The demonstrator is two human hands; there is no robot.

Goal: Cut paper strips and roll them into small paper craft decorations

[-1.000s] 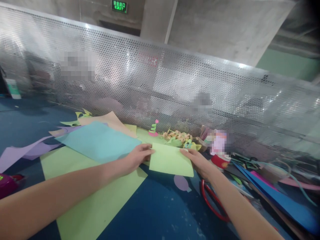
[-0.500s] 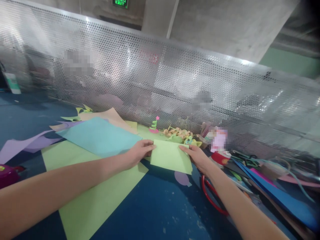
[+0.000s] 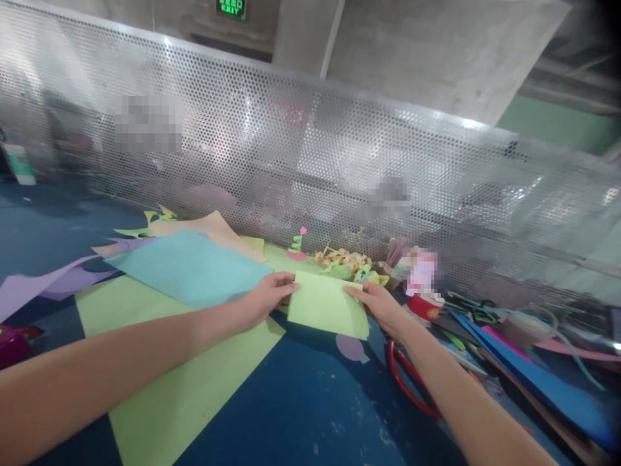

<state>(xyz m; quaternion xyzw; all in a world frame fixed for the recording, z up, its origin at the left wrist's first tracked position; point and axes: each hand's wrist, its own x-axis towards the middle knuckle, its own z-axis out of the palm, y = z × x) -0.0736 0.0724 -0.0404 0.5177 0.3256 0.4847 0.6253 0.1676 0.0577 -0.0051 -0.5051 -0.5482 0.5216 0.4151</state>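
Pale green paper sheet (image 3: 328, 307) spans between left hand (image 3: 272, 298) and right hand (image 3: 374, 303), each pinching one side.

Left hand (image 3: 272, 298) and right hand (image 3: 381, 304) grip light-green paper (image 3: 330, 305) at opposite sides. Blue sheet (image 3: 189, 268) lies left of it.

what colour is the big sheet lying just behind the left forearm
Light blue, clearest in the head view.

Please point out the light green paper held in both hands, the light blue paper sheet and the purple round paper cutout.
Light green held paper (image 3: 327, 307), head view, middle of its face.
Light blue paper sheet (image 3: 194, 268), head view, middle of its surface.
Purple round paper cutout (image 3: 349, 348), head view, its round part.
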